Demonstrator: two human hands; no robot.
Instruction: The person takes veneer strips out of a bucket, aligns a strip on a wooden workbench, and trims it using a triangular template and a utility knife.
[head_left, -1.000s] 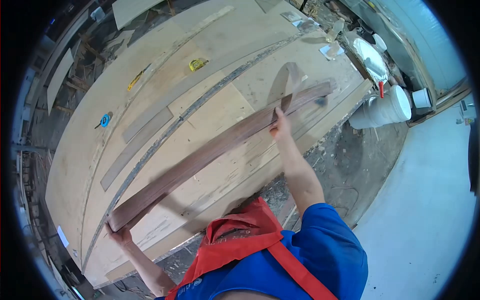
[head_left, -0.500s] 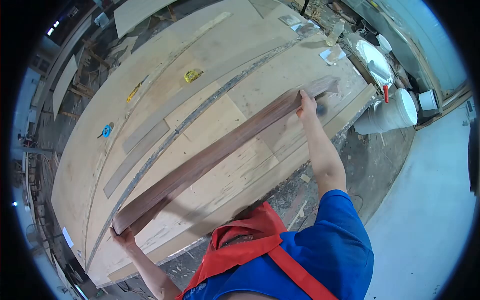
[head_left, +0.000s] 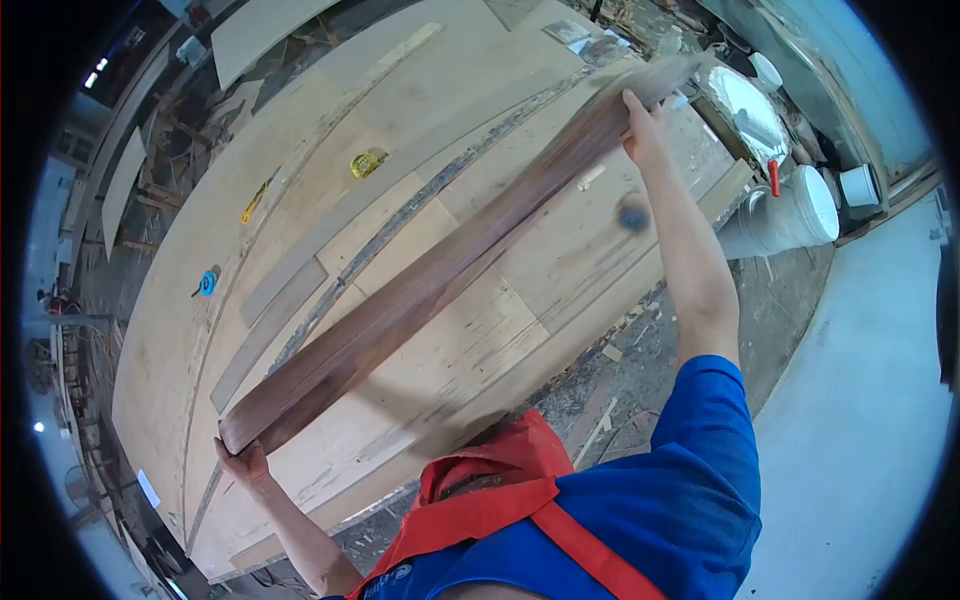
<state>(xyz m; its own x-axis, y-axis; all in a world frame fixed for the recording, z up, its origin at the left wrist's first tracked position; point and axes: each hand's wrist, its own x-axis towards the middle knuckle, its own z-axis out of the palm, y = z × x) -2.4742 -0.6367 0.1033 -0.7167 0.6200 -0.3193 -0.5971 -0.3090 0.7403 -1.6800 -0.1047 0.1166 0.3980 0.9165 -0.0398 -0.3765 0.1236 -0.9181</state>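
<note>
A long, dark reddish-brown wooden piece, bent lengthwise like a curved veneer strip, spans diagonally over the wide plywood table. My left hand grips its near-left end, with the thumb on top. Toward the far-right end, my right hand is closed on its edge. That far end is blurred and reaches past the table toward the buckets. Beneath the piece, a dark curved strip runs along the table and is partly covered.
On the table lie a yellow tape measure, a blue tape measure, a yellow knife and flat wooden strips. White buckets and a white-coated tray with a red handle stand at the right. Scraps litter the floor.
My right hand has moved up and away, raising the far end of the wooden piece. The left end has shifted slightly. A dark round spot on the table is now uncovered.
</note>
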